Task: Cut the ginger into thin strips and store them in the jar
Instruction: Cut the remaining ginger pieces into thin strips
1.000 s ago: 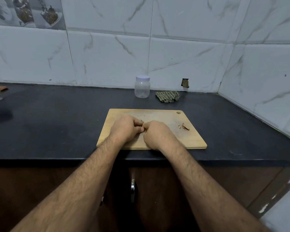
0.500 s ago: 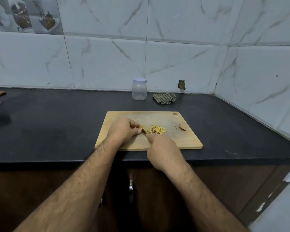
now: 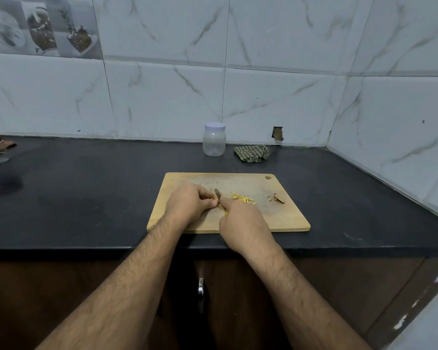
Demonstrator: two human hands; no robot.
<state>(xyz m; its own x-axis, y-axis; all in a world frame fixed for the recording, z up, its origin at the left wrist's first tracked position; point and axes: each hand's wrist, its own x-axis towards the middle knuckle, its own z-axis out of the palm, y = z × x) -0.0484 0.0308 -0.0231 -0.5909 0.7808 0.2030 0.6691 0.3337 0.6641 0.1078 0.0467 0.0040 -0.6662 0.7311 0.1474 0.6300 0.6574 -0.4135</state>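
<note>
Wooden board (image 3: 283, 218): hands (both curled) slicing ginger (image 3: 214, 197); jar (image 3: 214, 140) unlabelled.

- A cutting board (image 3: 283, 218) lies on the tabletop (image 3: 86, 198), near its front edge.
- Both hands rest on the board's left half, left hand (image 3: 190, 207) beside right hand (image 3: 245, 226).
- Ginger strips (image 3: 242, 197) lie right of the hands; scraps (image 3: 277, 198) farther right.
- Behind the board, a jar (image 3: 214, 140) stands by the wall, a cloth (image 3: 252, 154) to its right.

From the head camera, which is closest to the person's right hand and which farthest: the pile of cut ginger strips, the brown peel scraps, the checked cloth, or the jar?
From the right hand:
1. Ginger strips, just beyond it on the board.
2. Brown peel scraps, further right on the board.
3. Checked cloth and jar, both at the back by the wall, too close to rank.
</note>
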